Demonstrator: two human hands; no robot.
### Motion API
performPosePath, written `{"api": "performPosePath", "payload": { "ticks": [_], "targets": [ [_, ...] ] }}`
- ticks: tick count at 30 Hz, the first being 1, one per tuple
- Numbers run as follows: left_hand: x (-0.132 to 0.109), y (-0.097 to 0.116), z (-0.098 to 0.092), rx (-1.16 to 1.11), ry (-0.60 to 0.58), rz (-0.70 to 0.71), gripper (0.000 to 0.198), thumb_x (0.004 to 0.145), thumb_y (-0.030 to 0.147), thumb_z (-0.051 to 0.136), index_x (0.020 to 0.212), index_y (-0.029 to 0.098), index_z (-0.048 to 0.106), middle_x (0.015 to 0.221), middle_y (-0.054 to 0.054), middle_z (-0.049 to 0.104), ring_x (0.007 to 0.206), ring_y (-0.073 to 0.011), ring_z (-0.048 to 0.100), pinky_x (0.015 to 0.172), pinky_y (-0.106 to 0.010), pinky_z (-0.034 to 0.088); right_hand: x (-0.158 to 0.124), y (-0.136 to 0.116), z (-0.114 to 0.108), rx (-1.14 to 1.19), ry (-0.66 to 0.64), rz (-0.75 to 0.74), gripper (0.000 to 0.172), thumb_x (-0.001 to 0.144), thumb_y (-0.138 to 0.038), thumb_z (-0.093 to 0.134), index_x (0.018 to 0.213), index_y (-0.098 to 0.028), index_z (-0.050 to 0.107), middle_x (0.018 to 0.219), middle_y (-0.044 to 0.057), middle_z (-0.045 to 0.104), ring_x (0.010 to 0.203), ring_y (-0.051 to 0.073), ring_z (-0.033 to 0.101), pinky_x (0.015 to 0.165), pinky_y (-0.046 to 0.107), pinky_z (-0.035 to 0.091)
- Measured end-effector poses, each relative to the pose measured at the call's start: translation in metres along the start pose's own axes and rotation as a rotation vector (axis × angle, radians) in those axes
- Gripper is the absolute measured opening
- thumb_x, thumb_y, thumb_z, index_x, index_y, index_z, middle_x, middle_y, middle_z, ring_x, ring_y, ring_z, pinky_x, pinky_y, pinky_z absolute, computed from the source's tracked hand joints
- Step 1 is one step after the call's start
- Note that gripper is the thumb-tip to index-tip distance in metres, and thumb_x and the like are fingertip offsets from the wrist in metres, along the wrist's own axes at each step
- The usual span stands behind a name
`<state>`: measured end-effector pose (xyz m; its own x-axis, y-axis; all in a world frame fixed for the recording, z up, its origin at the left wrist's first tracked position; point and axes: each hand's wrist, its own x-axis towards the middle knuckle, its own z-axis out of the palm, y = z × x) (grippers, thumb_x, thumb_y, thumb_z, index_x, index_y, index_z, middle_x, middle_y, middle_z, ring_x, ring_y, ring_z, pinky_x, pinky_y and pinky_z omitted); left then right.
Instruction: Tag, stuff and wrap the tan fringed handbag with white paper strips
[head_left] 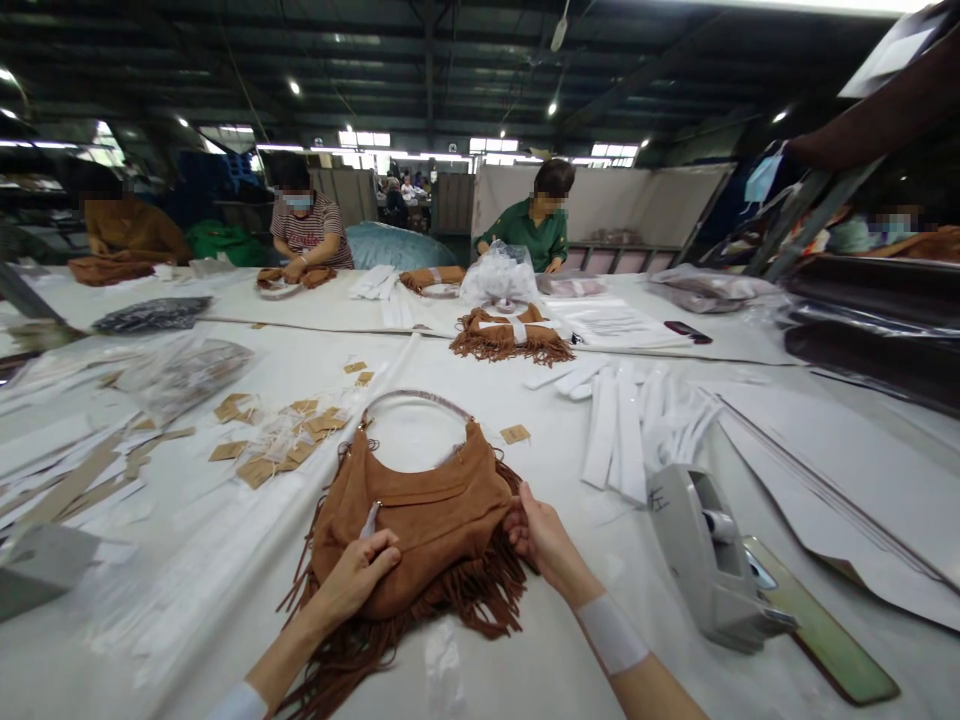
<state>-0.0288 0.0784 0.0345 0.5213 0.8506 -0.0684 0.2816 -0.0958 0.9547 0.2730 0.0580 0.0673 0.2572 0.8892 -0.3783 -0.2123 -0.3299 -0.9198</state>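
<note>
Head view: one fringed suede bag (420,510), left hand (360,580) and right hand (544,540) each pinching it

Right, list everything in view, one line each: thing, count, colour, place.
fringed bag: one, tan suede, centre of the table, under both hands
zip pull: one, pale, on the bag front, at the left hand's fingertips
paper tags: a scatter, tan, left of the bag
white strips: a pile, white, right of the bag
tape dispenser: one, grey, near right
ruler: one, green, beside the dispenser
second fringed bag: one, tan, farther up the table
table: one, white covered
co-workers: at least three, far side of the table
left hand: on the bag front
right hand: gripping the bag's right edge
</note>
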Motion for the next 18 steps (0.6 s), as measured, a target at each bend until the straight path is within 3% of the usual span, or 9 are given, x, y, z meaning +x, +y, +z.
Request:
{"api": "performPosePath", "payload": {
  "ticks": [3,6,10,12,14,16,18],
  "targets": [
    [-0.001,0.008,0.0,0.02,-0.004,0.0,0.033,0.09,0.048,0.045,0.079,0.018,0.052,0.071,0.002,0.047,0.07,-0.0144,0.045,0.065,-0.024,0.036,0.013,-0.007,0.01,0.087,-0.05,0.056,0.044,0.082,-0.06,0.057,0.082,-0.017,0.061,0.064,0.003,0.064,0.048,0.01,0.055,0.039,0.019,0.04],
    [-0.002,0.019,0.002,0.044,-0.013,0.04,0.032,0.089,0.047,0.045,0.08,0.017,0.055,0.073,0.001,0.053,0.073,-0.0155,0.05,0.068,-0.025,0.04,0.021,-0.009,0.018,0.157,-0.128,0.079,0.038,0.082,-0.055,0.06,0.098,-0.021,0.061,0.088,0.005,0.071,0.073,0.018,0.067,0.061,0.029,0.055],
    [-0.001,0.029,0.004,0.12,0.021,0.17,0.037,0.093,0.043,0.037,0.075,0.018,0.057,0.08,-0.002,0.061,0.078,-0.0154,0.055,0.078,-0.028,0.044,0.032,-0.004,0.024,0.268,-0.249,0.093,0.04,0.082,-0.052,0.06,0.112,-0.025,0.059,0.105,0.004,0.071,0.096,0.024,0.067,0.083,0.04,0.055],
    [-0.003,0.03,0.002,0.189,0.175,0.192,0.043,0.096,0.043,0.03,0.07,0.019,0.055,0.08,-0.003,0.062,0.079,-0.0156,0.056,0.081,-0.029,0.044,0.037,-0.002,0.025,0.259,-0.273,0.116,0.041,0.082,-0.053,0.058,0.109,-0.024,0.062,0.103,0.006,0.072,0.097,0.026,0.066,0.084,0.042,0.055],
    [-0.006,0.027,-0.005,0.243,0.506,0.096,0.044,0.096,0.047,0.03,0.07,0.019,0.053,0.077,-0.003,0.061,0.077,-0.017,0.056,0.079,-0.03,0.045,0.04,-0.001,0.026,0.223,-0.271,0.137,0.041,0.082,-0.054,0.056,0.106,-0.022,0.064,0.101,0.008,0.072,0.097,0.027,0.067,0.082,0.043,0.055],
    [-0.007,0.02,-0.016,0.278,0.825,-0.098,0.044,0.095,0.052,0.03,0.081,0.019,0.055,0.078,-0.004,0.061,0.076,-0.0186,0.057,0.074,-0.031,0.046,0.039,-0.004,0.028,0.24,-0.255,0.157,0.04,0.082,-0.053,0.056,0.107,-0.022,0.064,0.101,0.008,0.072,0.097,0.028,0.067,0.081,0.043,0.056],
    [-0.004,0.012,-0.028,0.383,0.916,-0.276,0.046,0.094,0.054,0.03,0.096,0.016,0.056,0.084,-0.006,0.063,0.078,-0.0199,0.059,0.073,-0.031,0.047,0.036,-0.009,0.032,0.302,-0.247,0.183,0.039,0.082,-0.049,0.059,0.111,-0.024,0.062,0.103,0.006,0.072,0.097,0.027,0.067,0.082,0.043,0.056]
  ]
}}
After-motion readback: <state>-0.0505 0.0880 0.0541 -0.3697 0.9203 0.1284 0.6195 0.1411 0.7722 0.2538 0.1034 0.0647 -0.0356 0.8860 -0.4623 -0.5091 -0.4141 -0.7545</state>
